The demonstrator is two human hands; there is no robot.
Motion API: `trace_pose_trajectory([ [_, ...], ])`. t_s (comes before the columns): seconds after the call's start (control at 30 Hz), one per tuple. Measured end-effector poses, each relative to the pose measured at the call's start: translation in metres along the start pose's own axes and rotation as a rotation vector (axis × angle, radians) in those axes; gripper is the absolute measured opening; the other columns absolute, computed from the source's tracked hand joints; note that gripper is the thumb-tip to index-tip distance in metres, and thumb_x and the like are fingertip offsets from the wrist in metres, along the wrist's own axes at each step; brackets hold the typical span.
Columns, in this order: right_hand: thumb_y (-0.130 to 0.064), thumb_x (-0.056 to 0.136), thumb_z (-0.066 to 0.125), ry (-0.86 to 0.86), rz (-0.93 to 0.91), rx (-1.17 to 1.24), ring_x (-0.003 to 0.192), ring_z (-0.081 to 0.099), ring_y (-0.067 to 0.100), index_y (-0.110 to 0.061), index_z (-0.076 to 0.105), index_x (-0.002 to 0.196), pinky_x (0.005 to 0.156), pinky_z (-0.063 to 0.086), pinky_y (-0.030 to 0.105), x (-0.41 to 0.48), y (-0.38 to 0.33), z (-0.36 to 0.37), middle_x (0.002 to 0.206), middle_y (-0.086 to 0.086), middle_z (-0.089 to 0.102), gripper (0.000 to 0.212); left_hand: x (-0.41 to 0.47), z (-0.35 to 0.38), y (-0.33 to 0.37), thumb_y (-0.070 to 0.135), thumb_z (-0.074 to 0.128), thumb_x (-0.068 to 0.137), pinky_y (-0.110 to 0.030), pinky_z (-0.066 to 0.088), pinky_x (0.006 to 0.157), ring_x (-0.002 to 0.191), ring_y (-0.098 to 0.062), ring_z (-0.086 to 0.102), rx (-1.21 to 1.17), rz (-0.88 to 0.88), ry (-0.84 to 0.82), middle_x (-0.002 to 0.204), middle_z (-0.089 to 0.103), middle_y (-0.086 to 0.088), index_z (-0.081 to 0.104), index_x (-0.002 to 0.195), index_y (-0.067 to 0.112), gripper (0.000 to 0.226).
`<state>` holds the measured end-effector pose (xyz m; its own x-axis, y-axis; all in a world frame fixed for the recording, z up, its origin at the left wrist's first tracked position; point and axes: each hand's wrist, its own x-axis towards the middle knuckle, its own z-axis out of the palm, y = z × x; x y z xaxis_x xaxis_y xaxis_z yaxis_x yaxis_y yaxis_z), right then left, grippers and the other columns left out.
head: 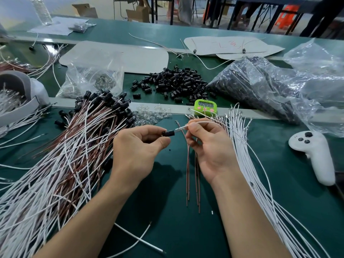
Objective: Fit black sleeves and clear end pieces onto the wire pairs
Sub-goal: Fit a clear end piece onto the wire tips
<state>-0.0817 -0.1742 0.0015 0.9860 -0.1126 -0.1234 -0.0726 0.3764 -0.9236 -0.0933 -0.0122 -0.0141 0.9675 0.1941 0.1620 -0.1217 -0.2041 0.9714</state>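
A green work table [173, 229] is stretching across a workshop, with cardboard boxes [137, 13] and dark table legs standing on the floor beyond it. Between the two hands, a black sleeve [168, 133] is lying with its long axis nearly level, rising slightly toward the right, its mouth facing the metal tip of a white wire [204, 122]. The left hand [135, 149] is pinching the sleeve, thumb and fingers [149, 129] clamping tight on it. The right hand [212, 149] is gripping the white wire just behind its tip, fingers [197, 127] curling together around it, while brown wires [188, 175] are hanging down from the same grip. Beyond the fingertips, a heap of loose sleeves [176, 84] and a scatter of clear end pieces [149, 113] are lying near a green timer [205, 107]. Left of the left fingers, a bundle of finished wire pairs [74, 146] is fanning out. Right of the right fingers, bare white strands [242, 142] and a white controller [314, 155] are resting.
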Motion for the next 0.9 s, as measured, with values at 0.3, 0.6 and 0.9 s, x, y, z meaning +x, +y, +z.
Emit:
trace_pose_trajectory([
  [0.3, 0.007, 0.09, 0.065, -0.086, 0.043, 0.063, 0.071, 0.059, 0.007, -0.011, 0.07, 0.071, 0.071, 0.043, 0.026, -0.001, 0.001, 0.001, 0.084, -0.002, 0.07, 0.027, 0.0, 0.0, -0.001, 0.013, 0.09, 0.072, -0.016, 0.057, 0.066, 0.069, -0.009, 0.076, -0.023, 0.026, -0.007, 0.075, 0.078, 0.012, 0.08, 0.085, 0.037, 0.029],
  [0.6, -0.001, 0.095, 0.065, -0.105, 0.093, 0.041, 0.059, 0.061, 0.012, -0.018, 0.075, 0.069, 0.064, 0.053, 0.024, -0.004, 0.003, 0.003, 0.077, 0.005, 0.072, 0.033, 0.0, 0.002, -0.001, 0.009, 0.09, 0.073, -0.015, 0.055, 0.066, 0.068, -0.01, 0.075, -0.088, -0.017, -0.016, 0.075, 0.078, 0.005, 0.081, 0.079, 0.03, 0.024],
  [0.9, 0.002, 0.089, 0.071, -0.023, 0.041, 0.035, 0.051, 0.054, 0.01, -0.017, 0.076, 0.067, 0.056, 0.047, 0.02, -0.008, 0.006, 0.011, 0.064, 0.0, 0.065, 0.03, -0.002, 0.002, 0.001, 0.006, 0.09, 0.072, -0.016, 0.056, 0.066, 0.069, -0.012, 0.076, -0.104, -0.007, -0.027, 0.075, 0.078, 0.004, 0.08, 0.079, 0.027, 0.024],
])
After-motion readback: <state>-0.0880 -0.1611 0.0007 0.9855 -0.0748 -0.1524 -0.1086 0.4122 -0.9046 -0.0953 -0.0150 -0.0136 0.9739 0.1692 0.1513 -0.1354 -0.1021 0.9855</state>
